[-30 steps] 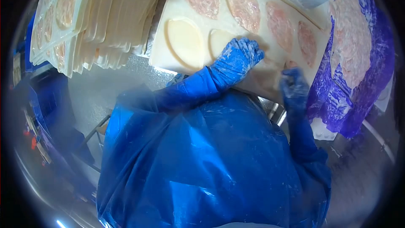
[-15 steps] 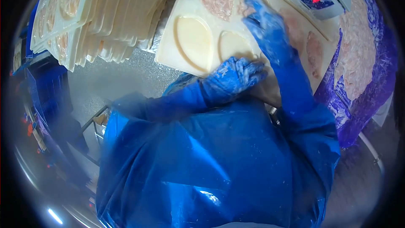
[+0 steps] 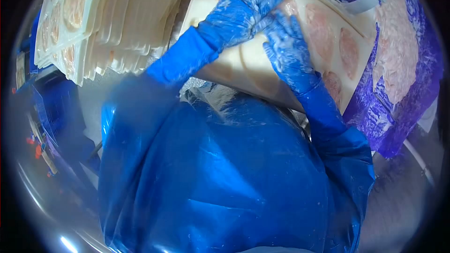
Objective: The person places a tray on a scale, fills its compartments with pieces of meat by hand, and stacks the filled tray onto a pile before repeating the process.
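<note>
The left hand (image 3: pixel 257 3) is over the tray (image 3: pixel 199 8), fingers extended; the right hand (image 3: pixel 288 49), just beside it, has fingers spread. Whether either presses anything cannot be told. In the tray, right of both hands, sit 3 meat portions (image 3: pixel 349 48), near the purple plastic (image 3: pixel 427 77).

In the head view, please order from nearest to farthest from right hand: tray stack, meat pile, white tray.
From the right hand:
1. White tray, directly beneath it.
2. Meat pile, to the right.
3. Tray stack, at the left.
</note>
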Tool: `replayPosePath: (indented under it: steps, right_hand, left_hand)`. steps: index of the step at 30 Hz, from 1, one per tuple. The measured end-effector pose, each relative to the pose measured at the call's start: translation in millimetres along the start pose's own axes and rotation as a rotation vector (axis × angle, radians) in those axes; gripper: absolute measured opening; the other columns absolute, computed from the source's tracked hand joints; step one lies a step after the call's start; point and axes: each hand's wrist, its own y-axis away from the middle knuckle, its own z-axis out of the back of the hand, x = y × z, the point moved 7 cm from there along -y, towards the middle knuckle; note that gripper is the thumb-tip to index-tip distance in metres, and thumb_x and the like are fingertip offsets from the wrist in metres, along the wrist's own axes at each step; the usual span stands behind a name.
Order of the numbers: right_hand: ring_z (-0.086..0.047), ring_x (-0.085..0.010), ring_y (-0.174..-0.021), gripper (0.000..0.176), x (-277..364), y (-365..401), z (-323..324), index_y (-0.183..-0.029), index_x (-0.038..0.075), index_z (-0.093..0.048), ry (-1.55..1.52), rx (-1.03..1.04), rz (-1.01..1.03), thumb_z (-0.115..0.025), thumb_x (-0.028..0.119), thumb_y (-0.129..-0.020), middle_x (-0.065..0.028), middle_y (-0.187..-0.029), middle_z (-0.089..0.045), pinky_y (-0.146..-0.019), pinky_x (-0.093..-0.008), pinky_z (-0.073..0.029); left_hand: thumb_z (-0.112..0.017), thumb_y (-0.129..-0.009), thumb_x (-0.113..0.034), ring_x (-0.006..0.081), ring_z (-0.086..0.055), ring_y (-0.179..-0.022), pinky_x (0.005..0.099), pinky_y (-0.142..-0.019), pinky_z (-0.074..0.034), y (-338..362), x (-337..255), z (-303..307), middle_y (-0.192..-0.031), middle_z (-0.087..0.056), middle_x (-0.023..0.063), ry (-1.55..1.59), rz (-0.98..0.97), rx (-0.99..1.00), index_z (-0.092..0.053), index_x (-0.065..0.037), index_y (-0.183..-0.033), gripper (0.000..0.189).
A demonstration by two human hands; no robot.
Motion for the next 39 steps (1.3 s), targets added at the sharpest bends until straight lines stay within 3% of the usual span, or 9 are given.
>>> replayPosePath:
  steps: [13, 18, 20, 22, 23, 26, 29, 32, 39]
  right_hand:
    - [-0.057, -0.0351, -0.123, 0.031, -45.9, 114.7, 67.1, -0.121, 0.008, -0.066, -0.582, -0.271, -0.323, -0.063, 0.012, -0.091, -0.0131, -0.122, -0.066, -0.109, -0.0471, -0.041]
    - [-0.062, -0.0344, -0.112, 0.027, -62.7, 150.9, 80.9, -0.118, 0.012, -0.067, -0.673, -0.163, -0.339, -0.064, 0.016, -0.092, -0.013, -0.118, -0.068, -0.098, -0.0469, -0.049]
    - [-0.063, -0.0346, -0.106, 0.028, -117.4, 192.1, 91.7, -0.119, 0.01, -0.067, -0.795, -0.14, -0.582, -0.064, 0.019, -0.092, -0.0149, -0.114, -0.068, -0.088, -0.0454, -0.051]
    - [-0.07, -0.0278, -0.088, 0.02, -159.7, 220.1, 146.9, -0.112, 0.005, -0.069, -0.097, -0.345, -0.568, -0.065, 0.013, -0.094, -0.0146, -0.1, -0.072, -0.08, -0.0344, -0.054]
    - [-0.07, -0.0239, -0.086, 0.018, -234.3, 256.0, 115.7, -0.107, 0.002, -0.069, -0.543, -0.44, -0.887, -0.065, 0.016, -0.096, -0.0137, -0.094, -0.072, -0.078, -0.0344, -0.053]
    - [-0.07, -0.0229, -0.084, 0.031, -349.8, 293.3, 99.1, -0.108, 0.001, -0.07, -0.02, -0.332, -0.859, -0.069, 0.029, -0.093, -0.0147, -0.096, -0.073, -0.079, -0.0369, -0.053]
    - [-0.07, -0.0271, -0.092, 0.036, -399.0, 276.7, 56.1, -0.112, 0.002, -0.07, -0.619, 0.055, -1.249, -0.07, 0.032, -0.091, -0.016, -0.105, -0.073, -0.084, -0.0389, -0.052]
    - [-0.069, -0.0278, -0.099, 0.037, -423.5, 260.1, -7.9, -0.115, 0.003, -0.069, -0.219, -0.362, -0.623, -0.071, 0.029, -0.09, -0.0153, -0.109, -0.072, -0.087, -0.0387, -0.051]
    - [-0.061, -0.0137, -0.092, 0.031, -358.1, 265.8, 59.4, -0.119, 0.004, -0.067, -0.626, -0.518, -0.523, -0.07, 0.02, -0.093, -0.0053, -0.101, -0.069, -0.086, -0.0295, -0.049]
  left_hand:
    - [-0.058, -0.096, -0.049, 0.0427, -0.029, -0.147, 0.0574, -0.12, -0.017, -54.1, -53.2, -7.0, -0.159, -0.032, 0.0216, 0.021, 0.108, -0.134, -0.035, -0.003, -0.154, 0.077]
    - [-0.058, -0.098, -0.036, 0.0394, -0.025, -0.15, 0.0543, -0.121, -0.016, -43.0, -82.2, -40.1, -0.165, -0.022, 0.0184, -0.016, 0.112, 0.178, -0.033, -0.005, -0.155, 0.07]
    - [-0.064, -0.094, -0.039, 0.0423, -0.044, -0.136, 0.0552, -0.112, -0.035, -35.3, -115.9, -5.5, -0.148, -0.045, 0.0225, 0.189, 0.001, 0.072, -0.042, -0.007, -0.15, 0.068]
    - [-0.066, -0.092, -0.025, 0.0404, -0.051, -0.127, 0.0505, -0.106, -0.043, 12.6, -141.6, -27.7, -0.13, -0.056, 0.0207, 0.54, 0.466, 0.51, -0.049, -0.007, -0.143, 0.057]
    - [-0.065, -0.091, -0.02, 0.0396, -0.054, -0.122, 0.0479, -0.103, -0.045, 28.0, -151.1, -34.4, -0.122, -0.057, 0.0198, 0.292, 0.284, 0.485, -0.053, -0.006, -0.136, 0.049]
    - [-0.064, -0.09, -0.012, 0.0379, -0.058, -0.109, 0.044, -0.096, -0.048, 40.5, -150.3, -49.6, -0.113, -0.059, 0.0179, 0.044, 0.162, 0.546, -0.058, -0.004, -0.123, 0.034]
    - [-0.062, -0.091, -0.01, 0.0346, -0.06, -0.102, 0.0422, -0.09, -0.049, 27.3, -146.4, -51.3, -0.11, -0.06, 0.016, 0.156, 0.3, 0.576, -0.06, -0.004, -0.116, 0.026]
    - [-0.063, -0.094, -0.011, 0.028, -0.062, -0.106, 0.04, -0.089, -0.05, -37.3, -156.9, -32.2, -0.111, -0.062, 0.0142, 0.482, 0.487, 0.388, -0.061, -0.003, -0.118, 0.025]
    - [-0.061, -0.098, -0.01, 0.0204, -0.059, -0.121, 0.0312, -0.107, -0.043, -187.9, -217.8, -47.3, -0.13, -0.063, 0.0108, 0.781, 0.166, -0.211, -0.059, 0.0, -0.131, 0.034]
